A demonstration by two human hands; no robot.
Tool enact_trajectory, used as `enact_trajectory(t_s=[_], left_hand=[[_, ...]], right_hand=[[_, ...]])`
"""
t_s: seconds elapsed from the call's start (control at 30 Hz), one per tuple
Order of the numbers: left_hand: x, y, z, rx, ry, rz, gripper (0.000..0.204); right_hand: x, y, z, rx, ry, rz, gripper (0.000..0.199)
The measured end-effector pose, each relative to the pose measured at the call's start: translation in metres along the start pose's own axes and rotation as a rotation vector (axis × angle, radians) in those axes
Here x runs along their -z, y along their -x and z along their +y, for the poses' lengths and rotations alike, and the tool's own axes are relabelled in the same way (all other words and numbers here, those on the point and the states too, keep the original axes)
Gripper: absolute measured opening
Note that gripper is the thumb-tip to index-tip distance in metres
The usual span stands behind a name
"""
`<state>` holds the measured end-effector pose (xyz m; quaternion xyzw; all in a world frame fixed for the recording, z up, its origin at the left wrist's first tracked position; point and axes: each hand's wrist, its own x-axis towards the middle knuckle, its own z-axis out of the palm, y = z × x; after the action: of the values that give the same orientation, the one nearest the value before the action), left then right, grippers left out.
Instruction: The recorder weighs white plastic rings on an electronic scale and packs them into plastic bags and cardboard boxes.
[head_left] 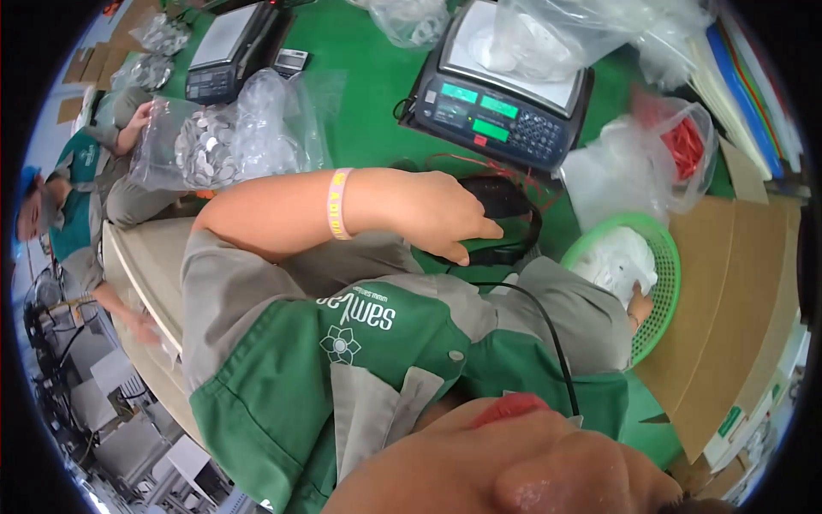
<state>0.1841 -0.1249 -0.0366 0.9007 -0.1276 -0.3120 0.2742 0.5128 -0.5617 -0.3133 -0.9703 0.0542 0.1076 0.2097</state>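
At the right of the frame, a white bundle [612, 257] is cradled in a green basket [670, 304], met at its lower edge by the right hand [639, 310]. Whether those fingers are spread or pinching cannot be told! Near the centre, the left hand [437, 212] is held beside a black object [501, 201], thumb and index finger parted, nothing seen between them. Trouble could come if the black cable [548, 321] were snagged by the right sleeve [565, 300]; the basket could be tipped, should its rim be leaned on.
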Motion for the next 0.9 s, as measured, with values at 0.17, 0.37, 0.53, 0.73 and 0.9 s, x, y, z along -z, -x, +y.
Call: enact_trajectory(t_s=[0.17,0.37,0.53,0.73,0.9], left_hand=[[-0.002,0.005,0.004,-0.045,0.019,0.067,0.051],[-0.006,0.013,0.008,-0.095,0.031,0.086,0.052],[-0.002,0.02,0.012,-0.115,-0.006,0.096,0.051],[-0.007,0.027,0.011,-0.169,0.004,0.138,0.052],[-0.006,0.025,0.012,-0.204,-0.042,0.115,0.052]], right_hand=[[0.037,0.033,-0.026,-0.138,-0.368,-0.133,0.021],[0.051,0.048,-0.026,-0.007,-0.175,-0.098,0.023],[0.067,0.04,-0.024,0.155,0.151,-0.107,0.032],[0.102,0.059,-0.106,0.204,-0.154,-0.04,0.026],[0.162,0.092,-0.283,0.638,-0.666,-0.152,0.022]])
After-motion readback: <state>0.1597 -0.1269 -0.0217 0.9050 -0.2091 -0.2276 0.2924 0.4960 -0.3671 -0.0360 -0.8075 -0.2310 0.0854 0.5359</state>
